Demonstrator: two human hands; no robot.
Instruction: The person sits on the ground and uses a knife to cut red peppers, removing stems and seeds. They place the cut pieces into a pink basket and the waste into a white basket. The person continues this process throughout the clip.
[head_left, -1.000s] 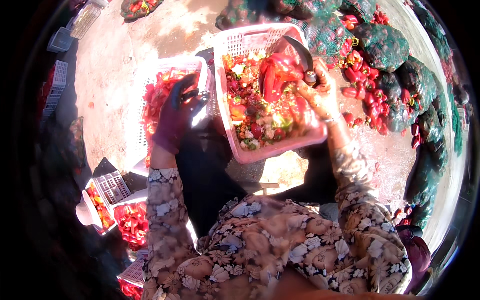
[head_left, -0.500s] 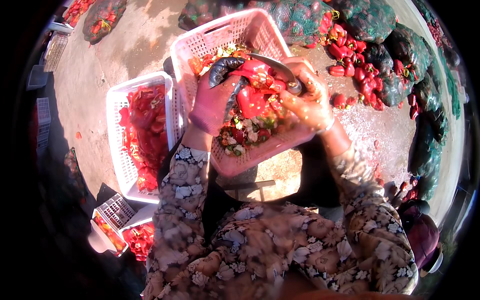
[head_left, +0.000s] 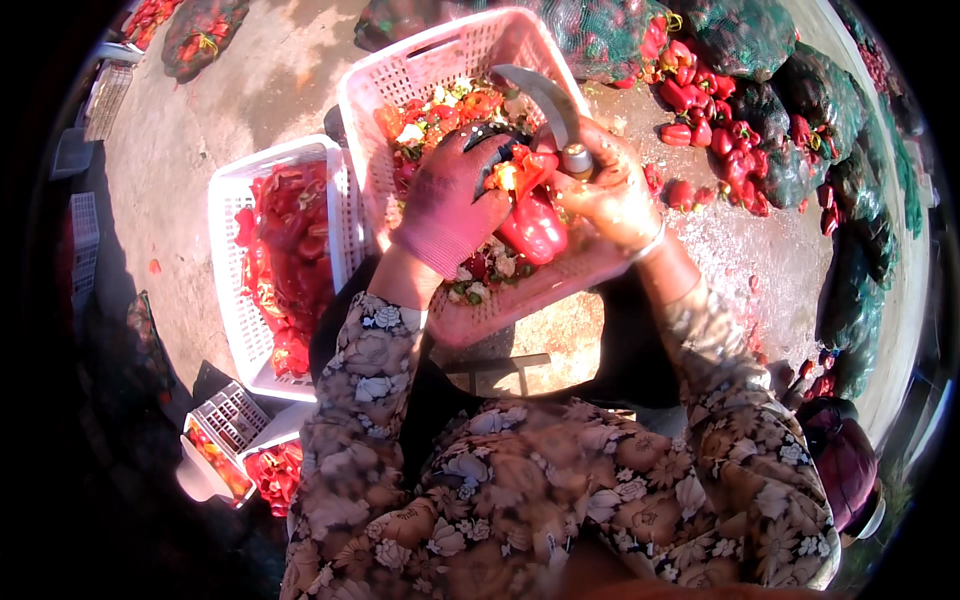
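My left hand, in a pink glove with black coating, closes on a red pepper over the pink slotted basket, its fingertips beside the torn, orange-flecked top. My bare right hand grips a knife with a curved blade, pointing up and left above the pepper. Chopped peppers, pale cores and seeds lie in that basket. Just left of it, a white basket holds red pepper pieces.
Green mesh sacks and loose red peppers line the back and right on concrete ground. Smaller crates with peppers stand at lower left. A person in maroon is at the lower right edge.
My left hand moved from over the white basket into the pink one and onto a pepper. Since half a second ago, the knife blade has swung upward and the pepper hangs lower.
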